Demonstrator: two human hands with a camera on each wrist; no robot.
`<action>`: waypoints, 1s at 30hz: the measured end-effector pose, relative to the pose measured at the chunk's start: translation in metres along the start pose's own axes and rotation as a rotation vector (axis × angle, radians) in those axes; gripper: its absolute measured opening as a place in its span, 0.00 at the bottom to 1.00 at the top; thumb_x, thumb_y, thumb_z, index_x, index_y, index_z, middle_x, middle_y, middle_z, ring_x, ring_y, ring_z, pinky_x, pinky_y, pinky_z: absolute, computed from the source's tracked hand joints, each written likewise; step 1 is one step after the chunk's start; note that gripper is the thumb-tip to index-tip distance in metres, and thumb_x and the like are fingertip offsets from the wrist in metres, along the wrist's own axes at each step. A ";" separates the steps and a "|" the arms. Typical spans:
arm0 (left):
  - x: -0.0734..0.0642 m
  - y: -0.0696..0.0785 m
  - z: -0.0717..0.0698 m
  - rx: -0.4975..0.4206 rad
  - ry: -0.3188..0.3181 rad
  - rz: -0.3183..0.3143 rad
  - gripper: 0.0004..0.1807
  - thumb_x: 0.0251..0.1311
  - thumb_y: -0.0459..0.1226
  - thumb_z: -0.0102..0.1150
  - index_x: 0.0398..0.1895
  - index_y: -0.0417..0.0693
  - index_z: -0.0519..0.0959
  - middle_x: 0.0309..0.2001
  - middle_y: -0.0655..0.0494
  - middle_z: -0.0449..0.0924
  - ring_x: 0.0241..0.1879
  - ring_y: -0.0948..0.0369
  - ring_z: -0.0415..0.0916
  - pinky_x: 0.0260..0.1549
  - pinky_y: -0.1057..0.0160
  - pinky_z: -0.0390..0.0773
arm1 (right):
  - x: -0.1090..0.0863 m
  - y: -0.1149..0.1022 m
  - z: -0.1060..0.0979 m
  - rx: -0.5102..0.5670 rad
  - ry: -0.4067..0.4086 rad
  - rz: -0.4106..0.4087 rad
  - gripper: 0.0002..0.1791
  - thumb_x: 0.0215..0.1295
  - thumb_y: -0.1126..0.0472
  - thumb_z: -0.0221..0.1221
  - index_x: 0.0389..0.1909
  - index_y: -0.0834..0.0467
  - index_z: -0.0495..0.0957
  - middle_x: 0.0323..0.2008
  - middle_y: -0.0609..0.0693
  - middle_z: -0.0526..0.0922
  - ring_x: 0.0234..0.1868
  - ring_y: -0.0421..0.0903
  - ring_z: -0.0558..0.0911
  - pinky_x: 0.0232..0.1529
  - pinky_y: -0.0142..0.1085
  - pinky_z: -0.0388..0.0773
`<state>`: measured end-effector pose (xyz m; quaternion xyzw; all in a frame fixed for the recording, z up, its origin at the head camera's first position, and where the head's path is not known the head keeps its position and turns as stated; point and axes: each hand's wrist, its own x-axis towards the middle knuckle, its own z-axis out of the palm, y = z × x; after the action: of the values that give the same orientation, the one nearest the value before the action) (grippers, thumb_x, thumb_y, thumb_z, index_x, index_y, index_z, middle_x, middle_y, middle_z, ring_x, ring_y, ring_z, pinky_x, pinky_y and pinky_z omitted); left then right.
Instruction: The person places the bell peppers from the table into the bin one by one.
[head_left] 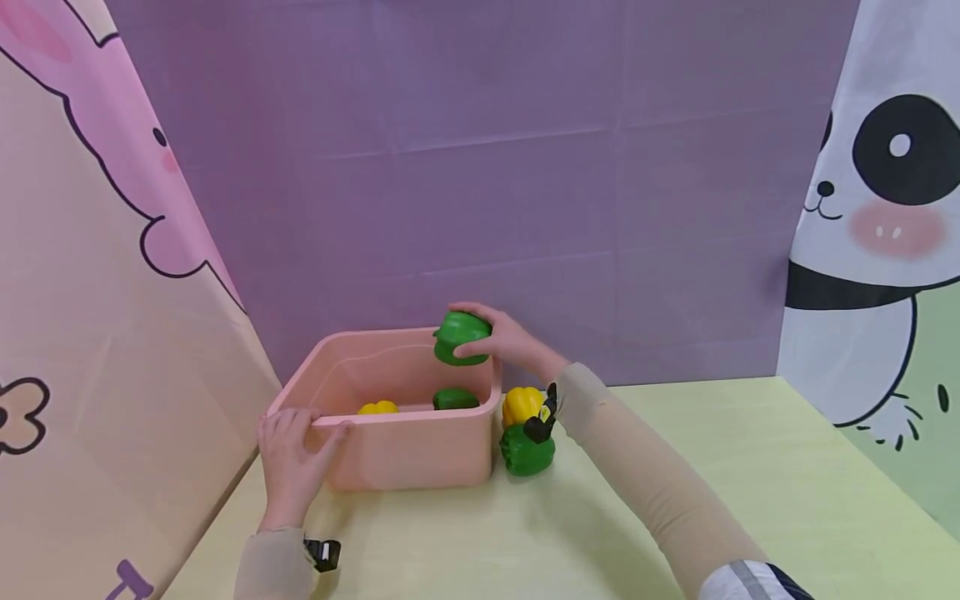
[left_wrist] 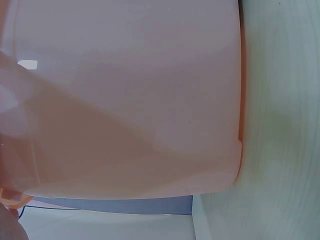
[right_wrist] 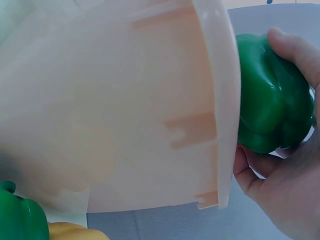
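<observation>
Left hand (head_left: 288, 458) is gripping the pink bin's (head_left: 412, 454) rim; right hand (head_left: 506, 342) is holding a green pepper (head_left: 459, 328) over the back right corner.
Right fingers and thumb are curling round the pepper; clearing the rim calls for height and a firm, gentle hold, the left bracing the bin.

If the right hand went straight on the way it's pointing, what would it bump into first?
Maybe the back rim of the pink bin, met by the green pepper the right hand holds. If it's high enough to clear that, the purple cloth behind comes first; depth is unclear.
</observation>
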<state>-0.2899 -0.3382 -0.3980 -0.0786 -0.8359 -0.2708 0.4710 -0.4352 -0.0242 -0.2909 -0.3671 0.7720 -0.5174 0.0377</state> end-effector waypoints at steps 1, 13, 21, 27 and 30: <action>0.000 0.000 0.000 0.000 0.001 0.002 0.19 0.50 0.44 0.71 0.36 0.40 0.78 0.36 0.45 0.77 0.48 0.45 0.65 0.65 0.35 0.42 | 0.000 0.000 0.001 -0.005 -0.001 0.001 0.42 0.53 0.56 0.71 0.70 0.47 0.65 0.59 0.49 0.73 0.49 0.50 0.76 0.49 0.41 0.76; 0.000 -0.002 -0.001 0.007 0.011 0.017 0.18 0.49 0.42 0.72 0.36 0.40 0.78 0.36 0.45 0.77 0.48 0.45 0.65 0.65 0.35 0.43 | 0.004 -0.005 0.008 -0.006 -0.014 0.010 0.41 0.53 0.58 0.71 0.69 0.47 0.66 0.58 0.51 0.72 0.48 0.51 0.76 0.47 0.41 0.76; 0.000 -0.001 0.000 -0.008 0.019 0.030 0.18 0.49 0.42 0.72 0.35 0.40 0.78 0.35 0.45 0.77 0.47 0.45 0.65 0.65 0.36 0.43 | 0.005 -0.002 0.011 -0.018 -0.039 -0.007 0.41 0.54 0.58 0.71 0.70 0.48 0.65 0.59 0.51 0.72 0.48 0.51 0.75 0.46 0.40 0.77; 0.001 -0.002 0.001 -0.010 0.029 0.046 0.17 0.47 0.41 0.72 0.35 0.40 0.78 0.34 0.45 0.77 0.46 0.45 0.66 0.64 0.36 0.45 | 0.007 0.003 0.015 -0.006 -0.051 -0.012 0.40 0.54 0.58 0.71 0.68 0.47 0.66 0.58 0.51 0.73 0.49 0.50 0.76 0.47 0.39 0.77; 0.002 -0.002 0.001 -0.005 0.030 0.046 0.17 0.48 0.41 0.72 0.35 0.39 0.78 0.34 0.45 0.77 0.46 0.45 0.65 0.64 0.36 0.45 | 0.009 0.003 0.018 -0.018 -0.053 -0.011 0.40 0.54 0.59 0.71 0.68 0.46 0.66 0.57 0.51 0.74 0.48 0.49 0.76 0.47 0.38 0.76</action>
<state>-0.2923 -0.3396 -0.3978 -0.0949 -0.8260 -0.2632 0.4893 -0.4356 -0.0431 -0.2988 -0.3850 0.7734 -0.5010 0.0521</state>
